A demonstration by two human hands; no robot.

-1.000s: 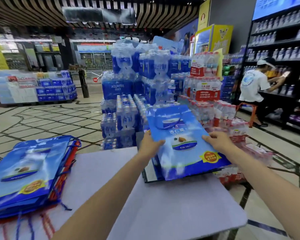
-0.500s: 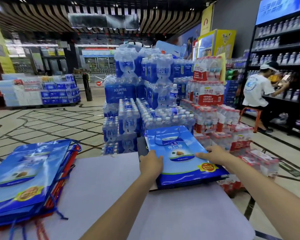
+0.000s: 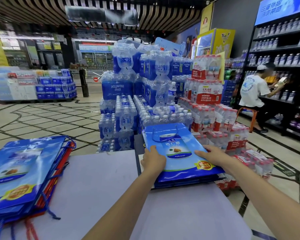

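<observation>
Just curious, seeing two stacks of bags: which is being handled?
The far-right stack of flat blue paper bags, under the left hand and right hand; the near-left blue-and-red stack lies untouched.

AQUAFINA, with 纯水乐 under it, can be read in white on the blue water pack (image 3: 117, 87) mid-stack. The same brand is repeated on the upper packs (image 3: 177, 65), though it's blurrier there. 农夫山泉 is printed on the red-labelled pack (image 3: 207, 91) to the right. 杏仁露 is written on the can pictured on the blue bag (image 3: 175, 144). A red no-entry sign (image 3: 95, 79) is seen by the far barrier. The characters on the overhead screen (image 3: 282, 7) can't be made out for sure.
</observation>
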